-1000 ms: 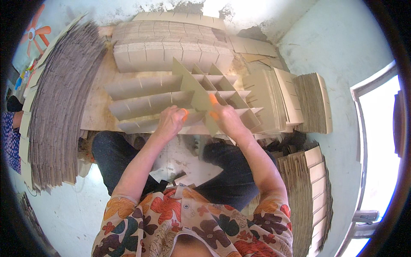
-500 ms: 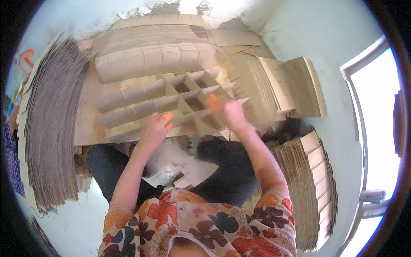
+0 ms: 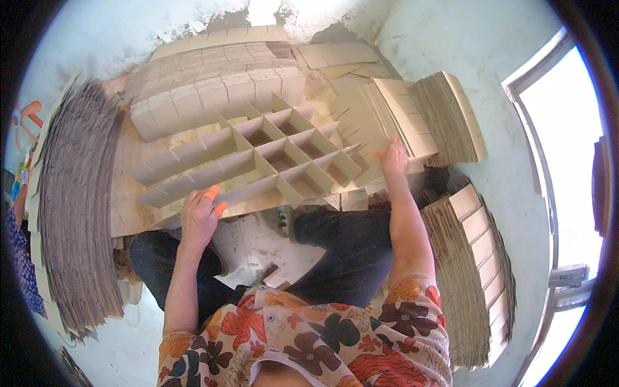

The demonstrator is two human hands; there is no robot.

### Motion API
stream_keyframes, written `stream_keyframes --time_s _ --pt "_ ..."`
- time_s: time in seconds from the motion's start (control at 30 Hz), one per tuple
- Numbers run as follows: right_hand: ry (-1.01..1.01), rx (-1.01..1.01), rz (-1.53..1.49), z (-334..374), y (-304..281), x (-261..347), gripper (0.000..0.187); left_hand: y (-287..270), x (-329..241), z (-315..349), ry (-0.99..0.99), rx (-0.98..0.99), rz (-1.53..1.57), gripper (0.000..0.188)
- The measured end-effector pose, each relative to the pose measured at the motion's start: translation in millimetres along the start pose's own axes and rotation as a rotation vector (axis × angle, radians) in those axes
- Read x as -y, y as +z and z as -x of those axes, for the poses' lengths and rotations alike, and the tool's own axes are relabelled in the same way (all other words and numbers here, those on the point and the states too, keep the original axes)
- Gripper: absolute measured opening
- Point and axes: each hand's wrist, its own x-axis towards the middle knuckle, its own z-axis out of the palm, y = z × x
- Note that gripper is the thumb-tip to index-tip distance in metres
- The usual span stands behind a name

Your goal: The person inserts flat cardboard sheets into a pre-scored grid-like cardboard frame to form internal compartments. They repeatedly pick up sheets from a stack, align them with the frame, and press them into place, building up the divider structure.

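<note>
A cardboard divider grid (image 3: pixel 284 145) of interlocked slotted strips stands on the work surface in front of me. Its right part forms several square cells, while the long strips run out loose to the left. My left hand (image 3: pixel 201 214), with orange covers on its fingertips, pinches the nearest long strip (image 3: pixel 248 191). Off the grid's right side, my right hand (image 3: pixel 393 157) is over the near end of a pile of slotted cardboard strips (image 3: pixel 364 119), its fingers bent onto the cardboard. How many strips it grips is hidden. One orange cover shows on that hand.
A tall stack of cardboard (image 3: pixel 77 213) rises at the left. Rows of slotted strips (image 3: pixel 213 97) lie behind the grid. More stacks are at the far right (image 3: pixel 445 119) and lower right (image 3: pixel 458 277). A person's patterned clothing (image 3: pixel 24 258) shows at the left edge.
My right hand has left the grid's cells and moved right to the strip pile. My left hand has shifted left and slightly nearer along the front strip. The view has shifted a little.
</note>
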Motion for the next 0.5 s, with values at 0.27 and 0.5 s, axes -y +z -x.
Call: stream_keyframes --time_s 0.27,0.5 --pt "0.179 -0.283 -0.31 8.1 -74.4 35.5 0.035 -0.3 4.0 3.3 0.008 -0.06 0.043 0.038" --pt "-0.436 -0.112 -0.707 63.0 -166.9 164.3 0.056 12.4 16.4 7.9 0.082 -0.069 0.002 0.025"
